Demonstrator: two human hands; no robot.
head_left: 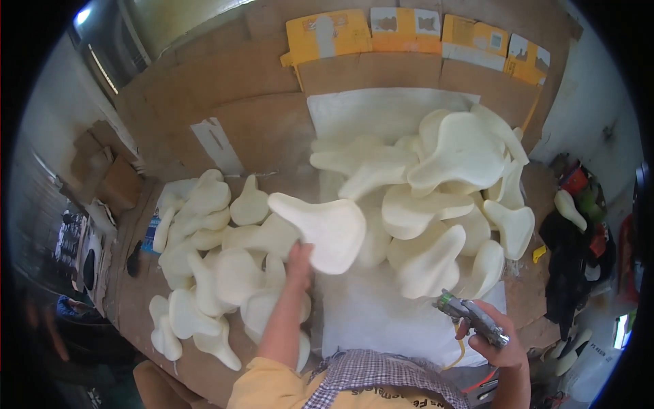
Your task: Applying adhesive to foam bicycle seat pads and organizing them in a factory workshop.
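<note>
My left hand (300,264) grips the edge of a cream bicycle saddle pad (328,232), raised over the middle of the table with its narrow nose toward the upper left. Closed around a metal spray gun (475,320) is my right hand (503,344), low on the right; the gun's green-tipped end points up and left. A yellow hose (460,346) shows below the gun. Many similar pads (228,276) lie in a loose heap left of my left arm. Another heap of pads (463,153) is stacked high beyond and right of the held one.
White sheeting (368,327) covers part of the brown table (136,310). Cardboard panels (262,126) with yellow box pieces (334,34) stand along the back. Dark cloth and clutter (569,249) fill the right side. A cardboard box (119,180) stands at the far left.
</note>
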